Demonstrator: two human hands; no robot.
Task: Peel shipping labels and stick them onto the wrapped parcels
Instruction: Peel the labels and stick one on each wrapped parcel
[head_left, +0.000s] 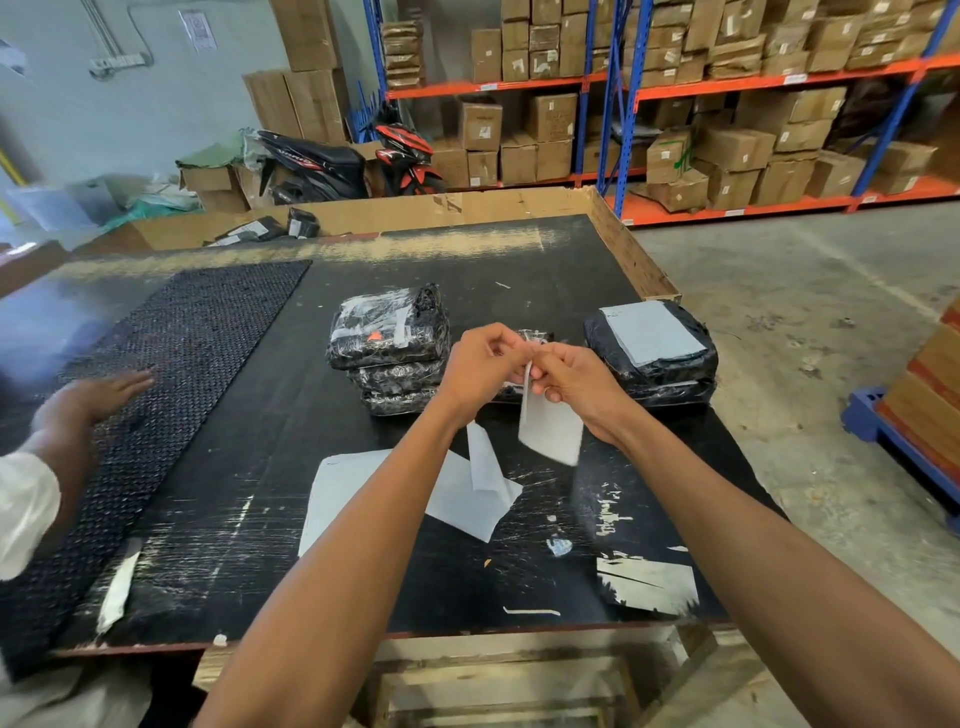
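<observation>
Nearest, at about 6 o'clock on the black worktop (270, 571), lie loose white sheets (358, 483), flat and overlapping, with one narrow strip (480, 462) standing up folded among them; they look like spent backing or unpeeled stock, though which cannot be told.

Just beyond, above the middle of the worktop, both hands meet. The left hand (480, 364) has its fingertips pinched together on the top edge of a shipping label (550, 428), and the right hand (571, 382) is closed on the same top corner from the other side, so the sheet hangs down below them, blurred at its lower edge. This looks like the peel being started at a corner.

The label will handle as a very light, limp thing: it droops and curls, and its sticky face will likely cling to fingers or fold onto itself. It is best held by the extreme edges only and kept taut between two corners.

Further out, at 11 o'clock, a stack of wrapped parcels (389, 348) sits in glossy black film. At 1 o'clock, a second stack (652, 353) carries a pale label on its top face. The film looks slick and slightly yielding, so pressing from the centre outward should seat a label.

At 9 o'clock, another person's hand (104, 392) rests open on a textured mat (197, 332).
</observation>
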